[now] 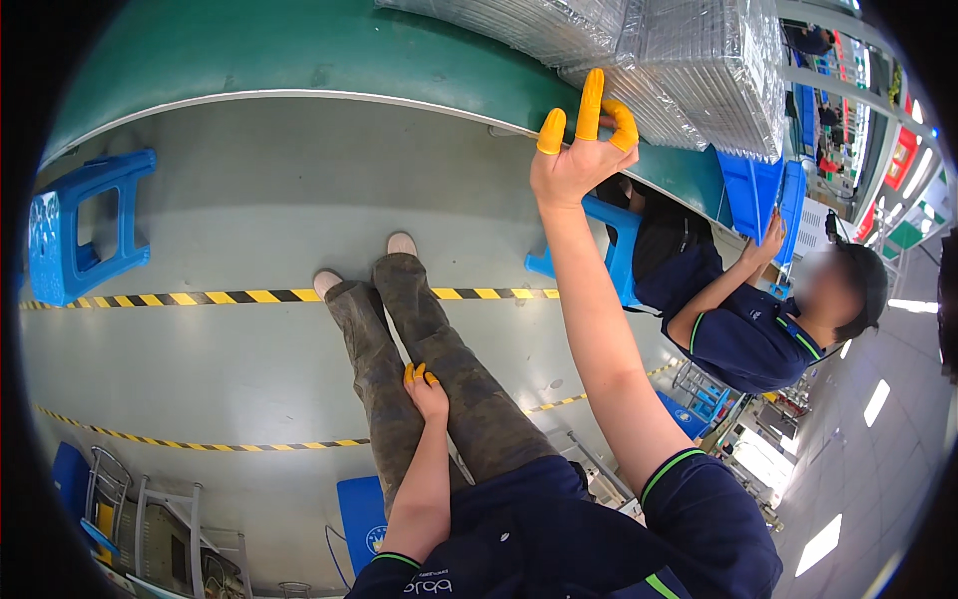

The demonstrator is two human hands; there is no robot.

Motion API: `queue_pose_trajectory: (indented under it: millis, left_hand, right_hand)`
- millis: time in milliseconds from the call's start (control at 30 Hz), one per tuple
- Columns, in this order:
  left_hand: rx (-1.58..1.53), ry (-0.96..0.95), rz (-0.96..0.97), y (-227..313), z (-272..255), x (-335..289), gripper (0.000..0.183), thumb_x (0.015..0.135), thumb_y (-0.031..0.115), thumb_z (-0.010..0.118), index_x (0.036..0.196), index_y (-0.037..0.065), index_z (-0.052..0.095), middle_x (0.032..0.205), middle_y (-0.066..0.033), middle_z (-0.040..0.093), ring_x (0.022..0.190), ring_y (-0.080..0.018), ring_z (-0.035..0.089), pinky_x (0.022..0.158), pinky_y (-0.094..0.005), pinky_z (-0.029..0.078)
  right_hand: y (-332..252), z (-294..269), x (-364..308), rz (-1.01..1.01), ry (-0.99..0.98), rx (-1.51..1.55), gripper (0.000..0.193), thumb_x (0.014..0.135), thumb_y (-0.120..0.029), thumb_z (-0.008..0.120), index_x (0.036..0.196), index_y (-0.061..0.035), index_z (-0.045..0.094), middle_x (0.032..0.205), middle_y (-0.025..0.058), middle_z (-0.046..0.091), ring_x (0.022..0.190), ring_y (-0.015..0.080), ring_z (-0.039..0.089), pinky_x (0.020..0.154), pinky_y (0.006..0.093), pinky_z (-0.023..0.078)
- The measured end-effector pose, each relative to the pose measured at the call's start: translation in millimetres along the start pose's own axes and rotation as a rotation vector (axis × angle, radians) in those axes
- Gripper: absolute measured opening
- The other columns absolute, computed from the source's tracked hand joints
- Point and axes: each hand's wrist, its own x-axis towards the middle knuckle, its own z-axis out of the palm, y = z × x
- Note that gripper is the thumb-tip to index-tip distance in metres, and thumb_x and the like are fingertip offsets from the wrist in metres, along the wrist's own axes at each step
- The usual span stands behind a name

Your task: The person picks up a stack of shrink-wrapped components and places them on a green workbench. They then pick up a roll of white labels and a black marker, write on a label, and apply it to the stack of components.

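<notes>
My right hand reaches out over the green bench's edge, its fingers apart and yellow finger cots on the tips. One finger points straight, another curls. It is at the near side of a stack of clear plastic trays in shiny wrapping; whether it touches them I cannot tell. No object shows in it. Down by my legs, my left hand hangs in front of my camouflage trousers, with finger cots on, its fingers slightly bent and apart, and nothing visible in it.
The green bench runs across the top. A blue stool stands at the left. On the right, a seated co-worker holds a blue bin. Yellow-black tape crosses the floor. Metal frames stand lower left.
</notes>
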Motion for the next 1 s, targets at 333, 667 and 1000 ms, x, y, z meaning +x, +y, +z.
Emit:
queue_pose_trajectory:
  millis: [333,667,1000]
  left_hand:
    - [-0.008,-0.003,-0.006,1.3,0.3,0.6,0.025,0.081,0.004,0.049,0.102,-0.008,0.054,0.122,-0.0228,0.043,0.118,-0.0346,0.036,0.101,-0.0382,0.028]
    - [-0.002,-0.017,-0.032,-1.0,-0.1,2.8,0.027,0.079,0.003,0.05,0.103,-0.007,0.055,0.121,-0.0227,0.045,0.113,-0.0354,0.039,0.1,-0.0391,0.029]
    - [-0.063,0.042,-0.007,-4.7,3.2,2.3,0.026,0.079,0.004,0.049,0.103,-0.005,0.055,0.118,-0.0217,0.047,0.112,-0.035,0.041,0.099,-0.0394,0.03]
  right_hand:
    - [0.8,1.2,-1.5,-0.002,0.03,0.006,0.039,0.077,-0.034,0.055,0.107,-0.01,0.063,0.101,0.0101,0.045,0.086,0.0239,0.041,0.083,0.0401,0.025]
    - [-2.2,0.2,2.4,-0.049,0.076,0.012,0.034,0.079,-0.029,0.054,0.105,-0.0113,0.065,0.094,0.0072,0.05,0.08,0.0214,0.042,0.079,0.0361,0.027]
    - [1.0,1.8,0.5,-0.059,0.087,0.026,0.029,0.078,-0.026,0.055,0.099,-0.0107,0.068,0.091,0.0063,0.052,0.077,0.0213,0.043,0.078,0.0362,0.029]
